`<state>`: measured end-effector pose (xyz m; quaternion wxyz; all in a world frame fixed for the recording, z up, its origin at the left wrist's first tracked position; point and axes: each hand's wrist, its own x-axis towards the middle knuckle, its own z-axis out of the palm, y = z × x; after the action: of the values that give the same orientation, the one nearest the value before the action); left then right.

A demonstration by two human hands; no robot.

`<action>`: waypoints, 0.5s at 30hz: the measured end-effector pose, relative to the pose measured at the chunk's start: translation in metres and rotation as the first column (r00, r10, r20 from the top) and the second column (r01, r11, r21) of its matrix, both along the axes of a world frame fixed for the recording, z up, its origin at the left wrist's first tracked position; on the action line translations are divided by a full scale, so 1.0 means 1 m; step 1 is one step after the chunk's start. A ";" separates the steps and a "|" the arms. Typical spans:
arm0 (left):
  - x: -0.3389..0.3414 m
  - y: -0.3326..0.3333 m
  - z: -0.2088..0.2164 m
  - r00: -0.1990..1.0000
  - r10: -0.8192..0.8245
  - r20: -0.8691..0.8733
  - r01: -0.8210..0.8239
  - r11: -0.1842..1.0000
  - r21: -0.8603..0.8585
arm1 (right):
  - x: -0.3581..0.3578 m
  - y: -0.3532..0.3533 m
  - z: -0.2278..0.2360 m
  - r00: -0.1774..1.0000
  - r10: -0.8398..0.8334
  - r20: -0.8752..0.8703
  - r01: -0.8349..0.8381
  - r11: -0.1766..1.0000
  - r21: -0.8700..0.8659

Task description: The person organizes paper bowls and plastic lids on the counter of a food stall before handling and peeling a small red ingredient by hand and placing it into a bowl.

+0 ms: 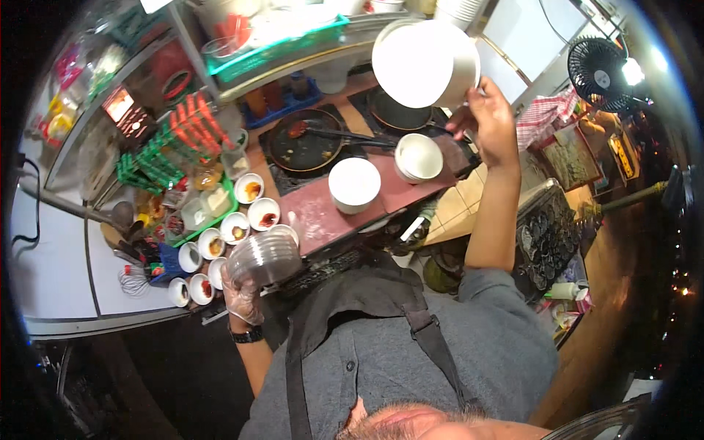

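Note:
My left hand, in a thin clear glove, is wrapped round a stack of clear plastic lids, tilted beside the sauce bowls. My raised right hand grips the rim of a large white tub at the top; its contents, if any, are washed out by glare. Between my hands, a white bowl and a short stack of white bowls stand on the reddish counter. Several small white bowls with red, brown or yellowish sauces cluster at the left, partly hidden by the lids.
A black frying pan holds a red-headed, black-handled utensil. A second pan sits behind the stacked bowls. Green and red packets and a green tray stand at left. A blackened moulded pan and a fan are at right.

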<state>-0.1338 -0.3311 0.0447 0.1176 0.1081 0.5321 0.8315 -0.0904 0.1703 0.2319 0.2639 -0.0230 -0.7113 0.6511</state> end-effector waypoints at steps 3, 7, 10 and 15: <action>-0.016 0.029 -0.017 0.922 -0.207 -0.328 -0.005 0.839 -0.545 | 0.038 0.047 -0.047 0.944 -0.306 0.122 0.214 0.853 0.477; -0.022 0.105 0.030 0.738 -0.570 -0.359 0.122 0.637 -0.761 | 0.052 0.071 -0.133 0.947 -0.297 0.126 0.137 0.723 0.677; -0.012 0.132 0.007 0.701 -0.561 -0.441 -0.099 0.536 -0.838 | 0.054 0.085 -0.203 0.963 -0.253 0.094 0.094 0.641 0.762; 0.006 0.178 -0.014 0.691 -0.523 -0.500 -0.307 0.414 -0.857 | 0.059 0.085 -0.235 0.954 -0.228 0.192 0.006 0.659 0.752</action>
<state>-0.1281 -0.1534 0.0312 0.0003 0.3775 0.8810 0.2852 -0.0314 0.2549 -0.0032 0.1926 -0.0480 -0.9405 0.2759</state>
